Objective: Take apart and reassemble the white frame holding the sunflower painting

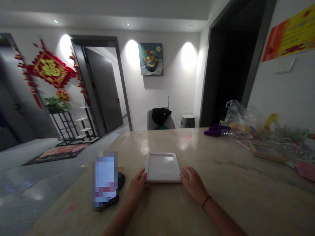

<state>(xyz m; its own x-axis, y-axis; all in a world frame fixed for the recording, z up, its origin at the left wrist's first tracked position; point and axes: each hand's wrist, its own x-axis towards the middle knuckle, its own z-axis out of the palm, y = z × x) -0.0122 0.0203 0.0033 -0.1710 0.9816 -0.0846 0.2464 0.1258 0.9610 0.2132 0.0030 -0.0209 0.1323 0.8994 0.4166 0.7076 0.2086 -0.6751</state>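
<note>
A white picture frame [162, 166] lies flat on the marble table [221, 196] in front of me. My left hand [137, 186] grips its near left corner, fingers curled against the edge. My right hand [194, 183] rests at the near right corner with its fingers touching the frame's edge. A dark band sits on my right wrist.
A phone [105, 178] stands propped on a black holder to the left of my hands. At the table's far right lie a purple cloth [216, 130], a plastic bag [237, 118], a wooden frame [267, 152] and glass items. A chair [160, 120] stands beyond the table's far edge.
</note>
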